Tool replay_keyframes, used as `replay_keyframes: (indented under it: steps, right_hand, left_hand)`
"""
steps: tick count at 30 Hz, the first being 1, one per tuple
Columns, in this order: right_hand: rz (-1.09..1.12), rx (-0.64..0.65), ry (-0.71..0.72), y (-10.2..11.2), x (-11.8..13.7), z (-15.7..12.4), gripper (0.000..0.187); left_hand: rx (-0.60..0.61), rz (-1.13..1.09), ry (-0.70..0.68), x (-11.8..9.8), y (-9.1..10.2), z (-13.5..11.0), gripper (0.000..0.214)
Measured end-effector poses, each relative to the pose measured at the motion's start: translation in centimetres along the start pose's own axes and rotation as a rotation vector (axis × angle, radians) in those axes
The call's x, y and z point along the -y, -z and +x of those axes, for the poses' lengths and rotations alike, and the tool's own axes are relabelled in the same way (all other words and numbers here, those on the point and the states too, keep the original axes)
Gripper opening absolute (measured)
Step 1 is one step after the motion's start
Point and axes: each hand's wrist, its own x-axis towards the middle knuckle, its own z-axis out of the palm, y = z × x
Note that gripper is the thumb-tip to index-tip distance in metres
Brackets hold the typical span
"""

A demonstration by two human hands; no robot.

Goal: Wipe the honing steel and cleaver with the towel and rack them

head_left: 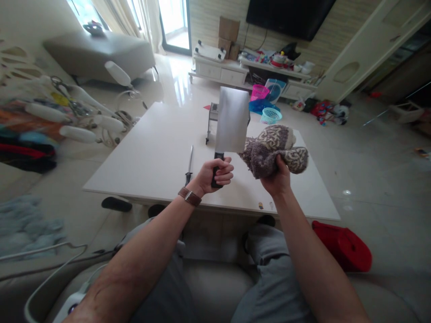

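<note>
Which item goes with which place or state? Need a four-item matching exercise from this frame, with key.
1. cleaver
2. patterned cloth
3. sharpening steel
4. flat-screen TV

A. lying on the white table
B. bunched in the right hand
C. on the far wall
D. gripped by its handle in the left hand, blade up

Pairs: 1-D, 2-B, 3-A, 4-C

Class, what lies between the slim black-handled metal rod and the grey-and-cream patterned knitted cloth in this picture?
In the head view, the left hand, gripping a rectangular silvery metal cleaver.
</note>
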Motion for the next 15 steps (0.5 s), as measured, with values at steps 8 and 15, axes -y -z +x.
replay_keyframes:
  steps: [8, 15]
  right_hand:
    - [-0.005, 0.034, -0.036, -0.2, -0.7, -0.6, 0.035]
    - [-0.001, 0.013, -0.019, -0.5, -1.1, -0.8, 0.032]
  left_hand:
    - [0.089, 0.077, 0.079, 0.9, 0.0, 0.5, 0.04]
    - [0.128, 0.139, 0.138, 2.0, -0.1, 0.8, 0.044]
